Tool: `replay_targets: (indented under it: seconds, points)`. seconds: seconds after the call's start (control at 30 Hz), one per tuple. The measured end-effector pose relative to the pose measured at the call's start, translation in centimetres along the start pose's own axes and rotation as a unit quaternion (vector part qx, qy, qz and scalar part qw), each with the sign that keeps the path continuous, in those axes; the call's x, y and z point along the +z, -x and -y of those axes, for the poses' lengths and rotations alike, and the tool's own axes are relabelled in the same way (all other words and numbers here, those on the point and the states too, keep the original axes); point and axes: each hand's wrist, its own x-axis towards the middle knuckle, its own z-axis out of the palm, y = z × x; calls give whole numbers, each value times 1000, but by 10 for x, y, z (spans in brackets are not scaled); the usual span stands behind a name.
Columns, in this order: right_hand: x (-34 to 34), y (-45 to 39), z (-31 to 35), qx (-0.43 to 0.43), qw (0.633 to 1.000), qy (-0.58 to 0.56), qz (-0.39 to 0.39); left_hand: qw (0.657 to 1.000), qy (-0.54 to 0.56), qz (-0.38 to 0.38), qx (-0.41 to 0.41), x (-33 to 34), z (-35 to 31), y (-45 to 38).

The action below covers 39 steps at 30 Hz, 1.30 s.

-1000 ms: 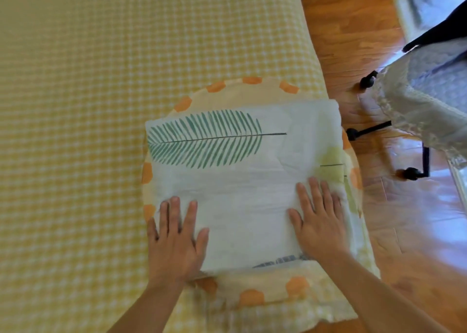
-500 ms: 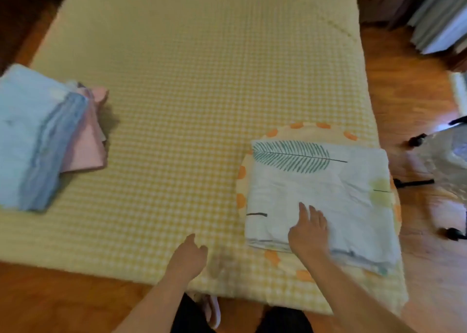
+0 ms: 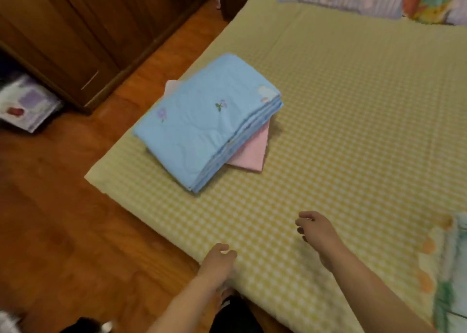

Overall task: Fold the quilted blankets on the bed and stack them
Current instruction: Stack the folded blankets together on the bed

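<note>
Both my hands are empty now, fingers loosely curled: my left hand (image 3: 219, 258) hovers over the near edge of the bed (image 3: 353, 110) and my right hand (image 3: 316, 229) has lifted off the leaf-print blanket (image 3: 454, 277), which sits folded at the far right of my view. My gaze has swung left to the folded blue blanket (image 3: 204, 120) lying on the pink blanket (image 3: 252, 150) near the bed's left edge. I judge that pile is next: carry it over and stack it.
</note>
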Motion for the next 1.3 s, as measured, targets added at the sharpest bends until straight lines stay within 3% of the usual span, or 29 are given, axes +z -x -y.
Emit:
replay_targets:
  seconds: [0.1,0.23,0.4,0.5,0.6,0.77,0.83,0.93,1.03,1.13,1.2,1.3]
  points:
    - [63,1,30,37,998,-17,52,991,128,-34,-5,-73,-15,-27]
    - [111,-19,70,62,993,-61,74,954,294,-55,-5,-148,-59,-89]
    - [133,-53,103,76,992,-79,57,942,306,-97,100,-198,-91,-210]
    - [137,-69,113,83,989,-118,43,941,300,-73,136,-207,-102,-244]
    - [145,-72,111,118,980,-151,50,927,356,-3,119,-209,-115,-242]
    - [154,-52,118,176,942,-276,78,904,412,59,92,-225,-178,-145]
    - [150,-43,126,198,900,-376,103,909,391,54,132,-240,-204,-92]
    - [152,-26,140,196,799,-539,180,912,363,62,182,-267,-224,-9]
    - [141,-13,160,94,703,-677,197,942,294,60,151,-287,-197,42]
    - [106,0,178,-29,701,-699,137,969,198,92,120,-285,-154,72]
    - [87,10,164,-38,735,-667,113,975,87,107,176,-268,-138,87]
    - [44,30,113,-27,757,-649,71,947,-53,157,277,-230,-144,105]
